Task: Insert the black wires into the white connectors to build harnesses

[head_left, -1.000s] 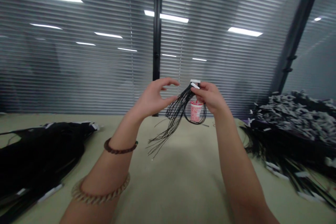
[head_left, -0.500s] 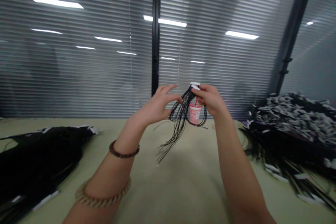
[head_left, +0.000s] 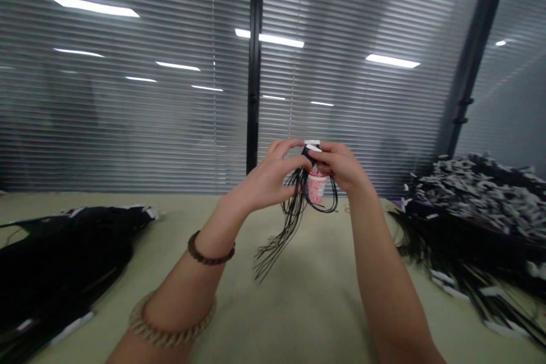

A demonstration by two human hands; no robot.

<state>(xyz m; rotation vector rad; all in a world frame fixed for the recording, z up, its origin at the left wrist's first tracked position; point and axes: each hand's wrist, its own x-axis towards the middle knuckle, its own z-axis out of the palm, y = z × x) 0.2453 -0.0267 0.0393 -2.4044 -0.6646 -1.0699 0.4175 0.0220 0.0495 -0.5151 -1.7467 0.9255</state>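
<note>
Our left hand (head_left: pixel 271 182) has come in to the black cord bundle (head_left: pixel 292 210), fingers half-curled around it; we cannot tell whether they grip. Our right hand (head_left: pixel 344 168) pinches its white tabs (head_left: pixel 314 148), so both hands meet there, above the table (head_left: pixel 273 318).

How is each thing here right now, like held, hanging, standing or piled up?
Black cords: held up, loose ends hanging
Right hand: pinching their white-tipped end
Left hand: curled at the cords
Pink cup: upright
Blinds: lowered
Left pile: lying spread out
Right pile: heaped up
</note>
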